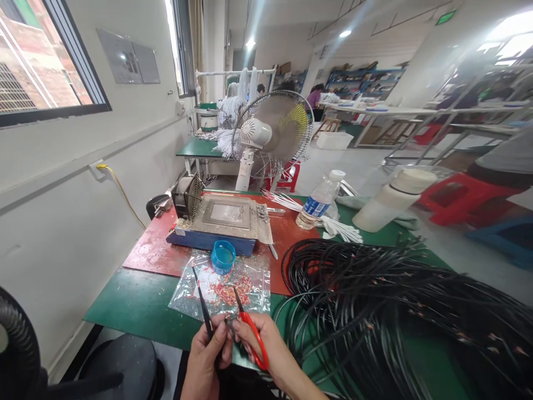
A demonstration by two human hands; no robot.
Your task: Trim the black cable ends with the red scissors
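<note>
Near the table's front edge, my left hand is closed around black tweezers, whose tips point up and away. Beside it, my right hand grips red-handled scissors, blades pointing forward. The fingertips of both hands meet at a small dark piece, too small to make out. Just beyond them lies a clear plastic bag strewn with small red and yellow bits. A blue round container stands at its far edge. To the right is a large coil of black cables.
A blue-based hot plate with a small fan stands behind the bag. Farther right are a water bottle, white wires and a large white bottle. A standing fan rises behind the table. People sit in the background.
</note>
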